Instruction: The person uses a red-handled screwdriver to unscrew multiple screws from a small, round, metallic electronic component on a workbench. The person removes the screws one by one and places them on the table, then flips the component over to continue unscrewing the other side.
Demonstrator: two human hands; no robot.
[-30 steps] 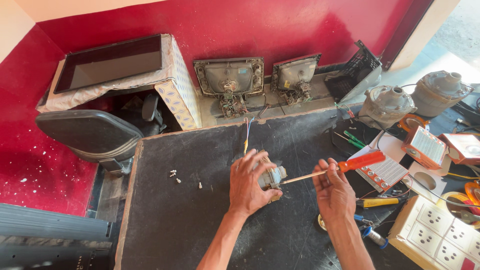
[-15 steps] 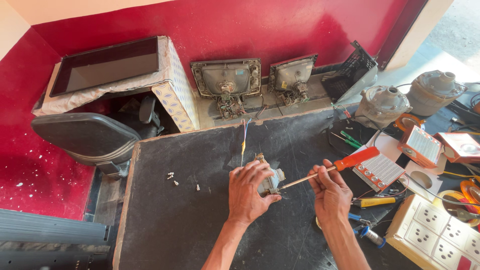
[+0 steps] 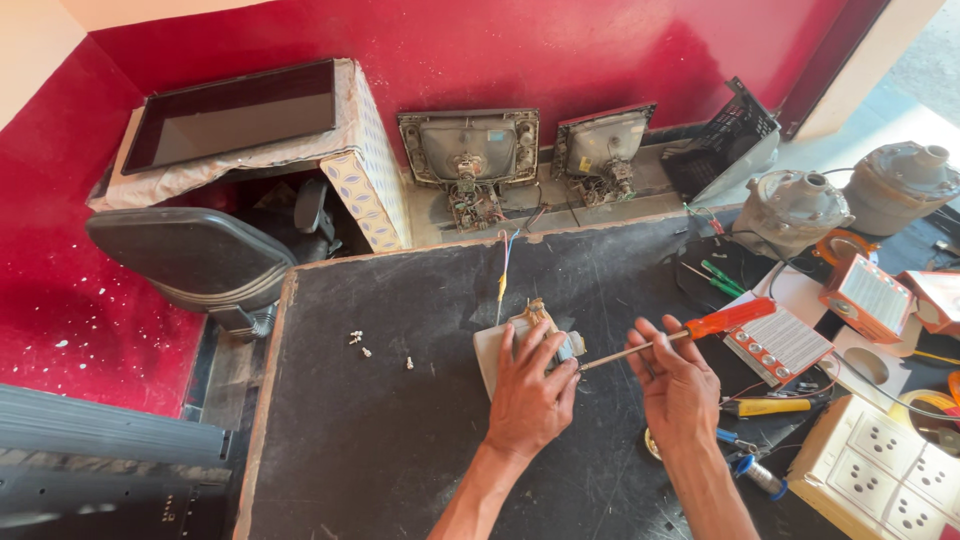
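Two hands work over one small part near the middle of the dark worktop (image 3: 400, 460). The left hand (image 3: 530, 395) lies flat over a small grey electrical part (image 3: 530, 335), fingers spread and pressing down on it, so most of the part is hidden; a bit of copper-coloured winding shows at its far edge, and thin wires (image 3: 503, 262) run from it away from the person toward the back of the worktop. The right hand (image 3: 680, 385) is closed around the shaft of a screwdriver (image 3: 660, 345) with an orange handle.

The screwdriver's long axis runs from the handle, up and to the right of the part, down and left to its tip, which meets the part's right side just beside the left thumb. I cannot tell exactly what the tip touches. The part thus lies to the left of the right hand and directly under the left hand, which is the nearer of the two.

Left of the part, well apart from it, a few small screws (image 3: 358, 342) lie loose on the worktop. Right of the part sit a white ridged component (image 3: 785, 345), a yellow-handled tool (image 3: 765, 407) and a cream switchboard (image 3: 880, 465). Beyond the part, against the red wall (image 3: 500, 50), stand two old picture tubes (image 3: 470, 150).
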